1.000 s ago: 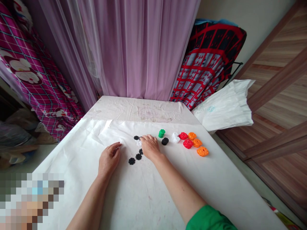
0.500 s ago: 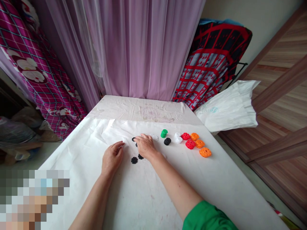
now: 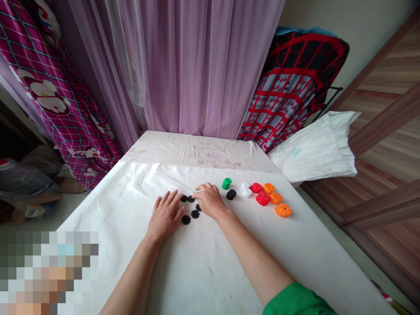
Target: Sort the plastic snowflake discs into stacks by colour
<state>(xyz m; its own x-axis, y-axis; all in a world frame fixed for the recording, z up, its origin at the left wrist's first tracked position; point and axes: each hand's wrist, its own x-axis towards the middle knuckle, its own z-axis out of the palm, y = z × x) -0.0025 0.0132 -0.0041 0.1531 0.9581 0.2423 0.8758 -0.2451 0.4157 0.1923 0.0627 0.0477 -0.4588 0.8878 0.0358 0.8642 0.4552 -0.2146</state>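
My left hand [image 3: 166,214] lies flat on the white cloth with its fingers spread and nothing in it. Its fingertips are beside several black notched plastic discs [image 3: 186,219]. My right hand [image 3: 210,201] is bent over the right side of this group, fingers curled downward and close together. Whatever is under its fingertips is hidden. A white notched disc [image 3: 190,192] shows just left of the right fingertips, behind the black ones.
Right of my hands stand a green stack [image 3: 226,183], a black stack [image 3: 231,194], white pieces [image 3: 246,190], red stacks [image 3: 263,199] and orange stacks [image 3: 283,210]. A white bag [image 3: 318,148] sits at the table's right edge. Purple curtains [image 3: 210,65] hang behind.
My left hand has moved right and spread its fingers beside the black discs. My right hand has shifted slightly right, uncovering more black discs and a white one.
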